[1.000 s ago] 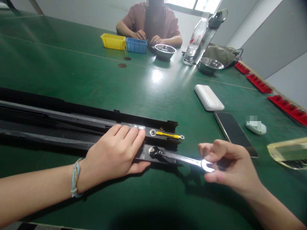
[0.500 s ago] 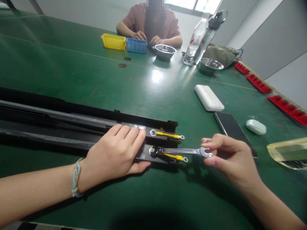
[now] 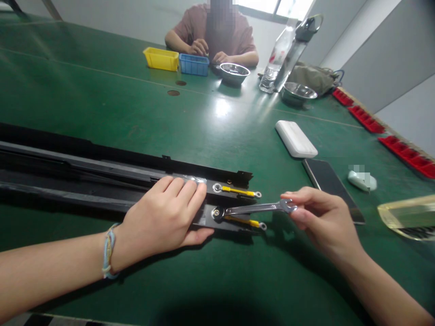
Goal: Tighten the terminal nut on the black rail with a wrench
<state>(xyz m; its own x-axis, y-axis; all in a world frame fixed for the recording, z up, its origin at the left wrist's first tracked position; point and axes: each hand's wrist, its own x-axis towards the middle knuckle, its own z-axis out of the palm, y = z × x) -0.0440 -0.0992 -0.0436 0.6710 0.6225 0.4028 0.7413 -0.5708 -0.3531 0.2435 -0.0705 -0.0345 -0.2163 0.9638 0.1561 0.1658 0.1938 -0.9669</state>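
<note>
My left hand is wrapped over the end of a long black metal rail, pressing it down. A second black rail lies alongside on the far side. With thumb and fingers, my right hand pinches the open jaw end of a combination wrench. The wrench's ring end sits around the bolt on the near rail. Beneath the wrench, a yellow wire with a ring terminal runs out from that bolt. Another yellow wire is fixed at the far bolt.
On the green table lie a white power bank, a phone and a small pale case. Farther back are yellow and blue bins, metal bowls and bottles. A person sits opposite.
The wrench has turned slightly about the bolt, its held end moving up and away from me with my right hand. My left hand stays in place. The seated person's hand has lifted slightly.
</note>
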